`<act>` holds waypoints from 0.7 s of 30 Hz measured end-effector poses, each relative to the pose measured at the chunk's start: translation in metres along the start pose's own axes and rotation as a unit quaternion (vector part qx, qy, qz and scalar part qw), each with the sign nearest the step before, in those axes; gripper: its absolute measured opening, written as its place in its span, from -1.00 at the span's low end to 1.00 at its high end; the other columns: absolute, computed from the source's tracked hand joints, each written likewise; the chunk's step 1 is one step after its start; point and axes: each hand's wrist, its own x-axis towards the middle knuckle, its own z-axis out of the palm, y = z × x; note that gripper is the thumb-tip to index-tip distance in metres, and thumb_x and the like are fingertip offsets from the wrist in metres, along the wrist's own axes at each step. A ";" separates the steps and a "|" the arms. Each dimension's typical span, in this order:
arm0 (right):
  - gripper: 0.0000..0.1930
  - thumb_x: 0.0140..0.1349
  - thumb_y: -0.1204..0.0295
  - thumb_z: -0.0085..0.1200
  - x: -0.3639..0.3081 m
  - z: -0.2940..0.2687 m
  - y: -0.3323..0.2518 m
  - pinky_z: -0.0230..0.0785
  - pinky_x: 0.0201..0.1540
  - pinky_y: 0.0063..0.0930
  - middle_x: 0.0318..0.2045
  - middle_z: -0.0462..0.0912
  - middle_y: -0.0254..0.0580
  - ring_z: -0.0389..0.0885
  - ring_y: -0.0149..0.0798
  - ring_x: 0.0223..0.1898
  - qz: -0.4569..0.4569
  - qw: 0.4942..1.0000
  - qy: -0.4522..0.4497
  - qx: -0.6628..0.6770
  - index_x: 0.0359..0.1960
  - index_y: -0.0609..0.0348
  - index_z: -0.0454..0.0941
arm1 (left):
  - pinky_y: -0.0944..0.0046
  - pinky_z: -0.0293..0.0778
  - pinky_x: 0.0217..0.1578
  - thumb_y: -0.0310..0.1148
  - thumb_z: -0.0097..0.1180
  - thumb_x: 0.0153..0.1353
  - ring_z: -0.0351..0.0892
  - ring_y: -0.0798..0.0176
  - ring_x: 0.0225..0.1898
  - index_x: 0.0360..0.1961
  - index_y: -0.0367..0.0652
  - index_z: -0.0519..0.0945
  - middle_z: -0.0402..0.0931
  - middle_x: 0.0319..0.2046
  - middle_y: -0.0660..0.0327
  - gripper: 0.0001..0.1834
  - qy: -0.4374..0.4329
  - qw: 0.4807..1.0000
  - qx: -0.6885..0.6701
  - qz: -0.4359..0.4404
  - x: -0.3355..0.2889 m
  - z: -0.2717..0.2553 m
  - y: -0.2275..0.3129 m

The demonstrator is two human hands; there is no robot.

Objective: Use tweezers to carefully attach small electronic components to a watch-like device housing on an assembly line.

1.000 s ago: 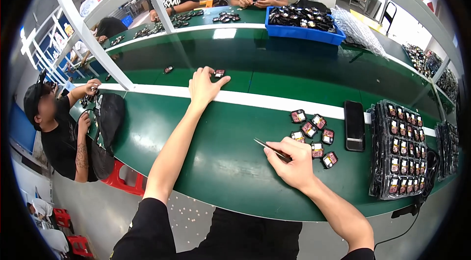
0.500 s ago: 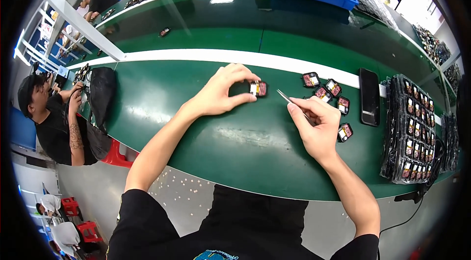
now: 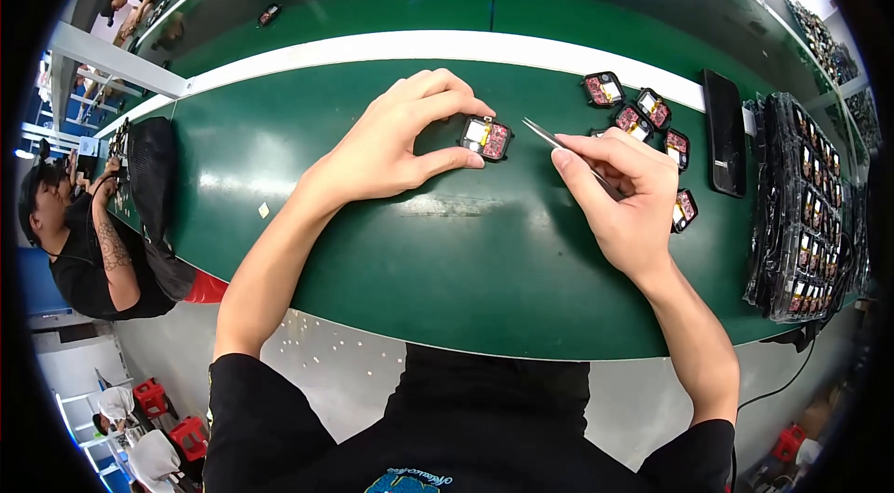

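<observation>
**Asker:** Where are we, and what lies in front of the person?

**Describer:** Green glossy workbench (image 3: pixel 391 251) with a white stripe (image 3: pixel 391 48) along its far side, curving under a fisheye lens. Other workers sit far left.

**Asker:** What are the hands doing?

**Describer:** The left hand (image 3: pixel 391 144) is curled, pinching a small square black-framed module with red and pale parts inside (image 3: pixel 486 137) between thumb and fingertips; it seems to rest on the bench, near the centre. The right hand (image 3: pixel 626 200) is closed around thin silver metal tweezers (image 3: pixel 559 147), whose tip points at the module from just beside it, not touching.

**Asker:** What else is nearby?

**Describer:** A loose cluster of similar black modules (image 3: pixel 643 116) lies to the right, then a flat black rectangular phone-like slab (image 3: pixel 724 132), then stacked black trays filled with modules (image 3: pixel 801 204) at the right edge.

**Asker:** What could go wrong?

**Describer:** I judge the sharp tip could slip and scratch the exposed parts, or the light pinch could let the module skid.

**Asker:** Is there room to move?

**Describer:** Open green surface spreads left and nearer; the right side is crowded, and the near edge drops off close behind the wrists.
</observation>
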 end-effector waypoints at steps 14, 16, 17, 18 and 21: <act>-0.95 0.22 0.64 0.41 -0.004 0.003 -0.004 0.16 -0.58 -0.47 -0.63 0.60 -0.31 0.45 -0.50 -0.66 0.035 0.994 -0.094 -0.041 -0.29 0.31 0.84 | 0.21 0.28 -0.04 -0.33 0.68 0.09 0.63 0.23 -0.15 0.19 -0.08 0.83 0.78 -0.14 0.28 -0.41 -0.078 0.995 -0.054 -0.003 -0.002 0.000 0.010; -0.95 0.22 0.64 0.40 -0.003 0.005 -0.005 0.18 -0.58 -0.46 -0.63 0.60 -0.30 0.47 -0.48 -0.66 0.030 0.993 -0.100 -0.048 -0.30 0.30 0.84 | 0.21 0.28 -0.04 -0.33 0.68 0.08 0.64 0.23 -0.15 0.19 -0.09 0.83 0.79 -0.14 0.27 -0.41 -0.083 0.995 -0.050 -0.007 -0.002 -0.001 0.009; -0.95 0.22 0.64 0.40 -0.003 0.005 -0.004 0.18 -0.58 -0.46 -0.63 0.60 -0.30 0.47 -0.48 -0.66 0.033 0.993 -0.100 -0.048 -0.30 0.30 0.84 | 0.20 0.29 -0.04 -0.33 0.68 0.07 0.64 0.22 -0.14 0.19 -0.09 0.83 0.79 -0.14 0.26 -0.41 -0.086 0.995 -0.046 -0.010 -0.002 -0.001 0.009; -0.95 0.22 0.64 0.40 -0.004 0.006 -0.003 0.19 -0.58 -0.46 -0.63 0.60 -0.30 0.47 -0.47 -0.66 0.032 0.993 -0.097 -0.051 -0.30 0.30 0.84 | 0.20 0.29 -0.04 -0.33 0.68 0.07 0.65 0.21 -0.14 0.19 -0.09 0.84 0.79 -0.13 0.26 -0.40 -0.090 0.995 -0.044 -0.014 -0.003 -0.001 0.009; -0.95 0.23 0.64 0.40 -0.004 0.007 0.000 0.19 -0.58 -0.46 -0.62 0.61 -0.29 0.48 -0.46 -0.66 0.028 0.994 -0.096 -0.053 -0.29 0.29 0.84 | 0.19 0.30 -0.04 -0.34 0.68 0.06 0.65 0.20 -0.14 0.20 -0.09 0.84 0.79 -0.14 0.25 -0.39 -0.098 0.994 -0.051 -0.016 0.000 -0.003 0.007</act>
